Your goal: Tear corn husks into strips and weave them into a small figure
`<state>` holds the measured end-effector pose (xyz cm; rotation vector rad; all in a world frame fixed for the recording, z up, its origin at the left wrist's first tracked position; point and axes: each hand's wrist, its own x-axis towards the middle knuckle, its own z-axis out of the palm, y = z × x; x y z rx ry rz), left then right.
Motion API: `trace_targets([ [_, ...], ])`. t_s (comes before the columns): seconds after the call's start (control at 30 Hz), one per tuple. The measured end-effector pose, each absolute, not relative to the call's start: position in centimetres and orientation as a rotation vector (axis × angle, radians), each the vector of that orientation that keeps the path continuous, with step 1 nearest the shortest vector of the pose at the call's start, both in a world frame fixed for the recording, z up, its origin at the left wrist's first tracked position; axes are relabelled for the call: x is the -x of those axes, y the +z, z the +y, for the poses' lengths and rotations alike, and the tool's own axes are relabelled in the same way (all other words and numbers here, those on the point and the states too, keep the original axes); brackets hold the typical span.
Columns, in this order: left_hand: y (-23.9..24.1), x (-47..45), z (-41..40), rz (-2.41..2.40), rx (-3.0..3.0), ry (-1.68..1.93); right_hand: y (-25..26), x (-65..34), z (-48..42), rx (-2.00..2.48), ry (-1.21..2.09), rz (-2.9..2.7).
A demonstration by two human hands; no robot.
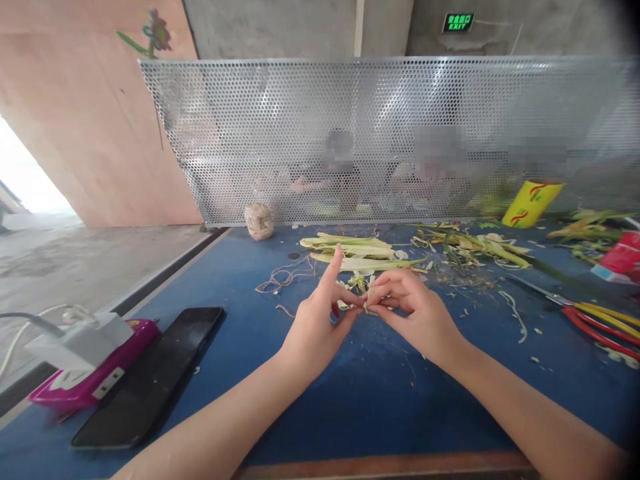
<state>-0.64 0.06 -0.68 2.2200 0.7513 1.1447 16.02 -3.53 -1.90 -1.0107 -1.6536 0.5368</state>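
Observation:
My left hand (pixel 316 319) and my right hand (pixel 411 308) meet over the blue table (pixel 350 387). Both pinch a small pale folded leaf piece (pixel 369 301) between their fingertips. The left index finger sticks straight up while its thumb and other fingers press the piece. The right hand's fingers curl round the piece's other end. Just beyond the hands lie several pale green leaf strips (pixel 353 252) and small trimmings.
A black phone (pixel 153 373) and a magenta power bank (pixel 93 375) with a white plug lie at left. A twine ball (pixel 259 221), loose twine (pixel 281 277), scissors (pixel 590 313), a yellow cup (pixel 531 202) and a red packet (pixel 620 259) sit around. People sit behind a perforated metal screen (pixel 380 133).

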Motion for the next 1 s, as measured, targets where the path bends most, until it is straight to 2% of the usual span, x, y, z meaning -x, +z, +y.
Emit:
trace_targets([
  [0.67, -0.37, 0.17, 0.30, 0.775, -1.640, 1.093, -2.19, -15.54, -3.83, 1.122, 0.413, -1.773],
  [1.0, -0.39, 0.06, 0.36, 0.804, -1.598, 1.070, -1.62, -15.26, -4.07, 1.127, 0.397, -1.669],
])
